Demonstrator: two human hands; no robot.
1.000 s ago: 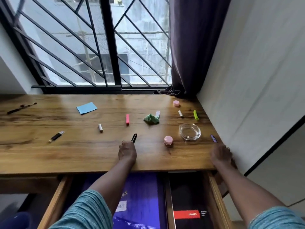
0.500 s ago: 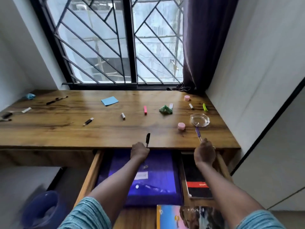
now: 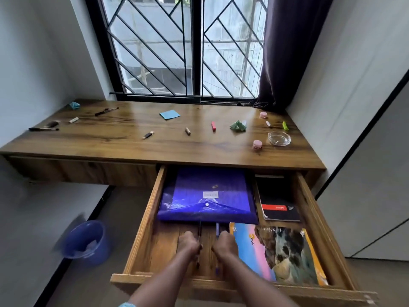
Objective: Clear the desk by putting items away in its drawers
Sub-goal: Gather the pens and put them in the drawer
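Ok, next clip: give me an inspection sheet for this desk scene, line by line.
Surface: wooden desk top, glossy; wooden drawer pulled open.
Job's things: black pen and blue pen held low inside the drawer; pink marker, green paper wad, glass ashtray, blue sticky pad lie on the desk.
Clutter: drawer holds blue plastic folder, black notebook, colourful exercise book.
Grippers: left hand grips the black pen; right hand grips the blue pen.
Cables: nothing seen.
Surroundings: barred window, dark purple curtain, blue bucket on the floor.
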